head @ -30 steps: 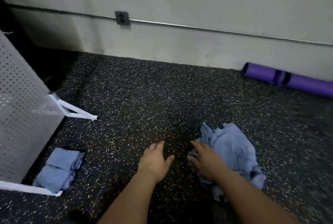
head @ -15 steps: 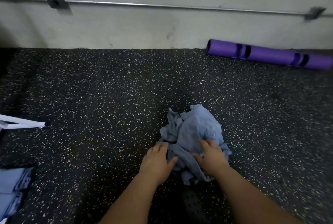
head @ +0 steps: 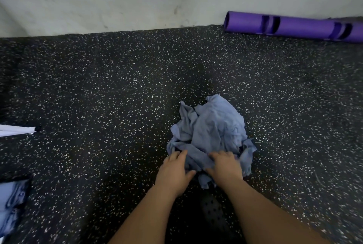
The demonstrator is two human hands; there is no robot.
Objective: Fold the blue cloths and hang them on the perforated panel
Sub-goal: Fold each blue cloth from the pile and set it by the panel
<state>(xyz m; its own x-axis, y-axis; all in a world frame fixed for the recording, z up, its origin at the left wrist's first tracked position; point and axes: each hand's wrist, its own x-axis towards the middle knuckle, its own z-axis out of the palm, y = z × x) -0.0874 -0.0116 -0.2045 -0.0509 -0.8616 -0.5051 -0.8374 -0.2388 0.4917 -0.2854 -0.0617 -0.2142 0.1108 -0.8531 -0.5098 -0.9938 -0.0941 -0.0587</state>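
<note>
A crumpled pile of blue cloths (head: 212, 131) lay on the black speckled rubber floor (head: 98, 90), and both of the person's bare hands were at its near edge. The left hand (head: 173, 173) lay palm down at the pile's near left corner, its fingers almost straight and close together, their tips touching the fabric there, and its thumb spread out toward the other hand; it had nothing pinched that could be seen. The right hand (head: 225, 167) sat on the near side of the pile just beside the left one, its fingers bent at the knuckles and curled down into a fold of cloth, the tips sunk out of sight in the fabric, the thumb pointing left along a twisted band of cloth that ran between the two hands. Nearer than the pile, between the forearms, lay a dark shape with holes (head: 214, 210), too dim to name. Far beyond the pile and to its right, a purple roll (head: 294, 26) lay against the foot of the white wall (head: 137, 2). Well to the left of the pile stood a white foot of a stand (head: 17, 130), and nearer on that side, at the picture's edge, lay folded blue cloths (head: 11, 202), blurred.
</note>
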